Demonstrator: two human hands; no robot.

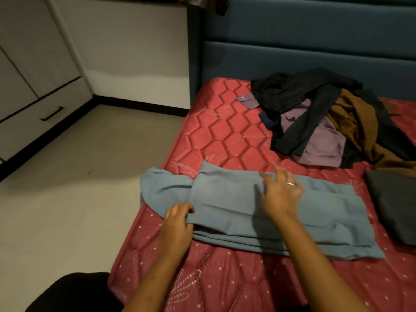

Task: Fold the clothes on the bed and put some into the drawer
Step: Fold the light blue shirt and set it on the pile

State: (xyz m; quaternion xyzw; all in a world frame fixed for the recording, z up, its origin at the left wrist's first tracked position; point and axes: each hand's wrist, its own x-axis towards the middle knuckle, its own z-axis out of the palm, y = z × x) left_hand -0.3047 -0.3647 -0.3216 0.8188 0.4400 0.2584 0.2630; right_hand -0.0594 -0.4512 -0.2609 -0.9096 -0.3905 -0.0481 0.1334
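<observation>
From my remote seat, far left, I see a pale cabinet with a flat-fronted drawer (40, 122), closed, its slim black bar handle (53, 113) running level. A smooth beige floor (74, 176) lies between it and the bed.

The mattress (225, 136) is red, quilted in puffed hexagons with small pale flecks. Along its near-left edge lies the blue-grey cloth (236, 212), a soft matte fabric folded into a long layered band, its left end bunched and drooping over the mattress edge.

My left hand (177, 221) sits at the band's near-left part, fingers curled and grasping the stacked fold edges. My right hand (281, 192) is over the middle of the band, released, fingers spread and blurred, a ring (291, 183) on one finger; I cannot tell whether it touches the fabric.

Toward the head of the mattress lies a loose heap of clothes (326, 122): limp black pieces, a smooth purple shirt (322, 143) with a buttoned cuff, and a crumpled brown garment (358, 122) with a faint sheen. Behind it stands the padded teal headboard (304, 46) with horizontal channels.

At the right edge rests a dark grey garment (396, 206), folded flat.
</observation>
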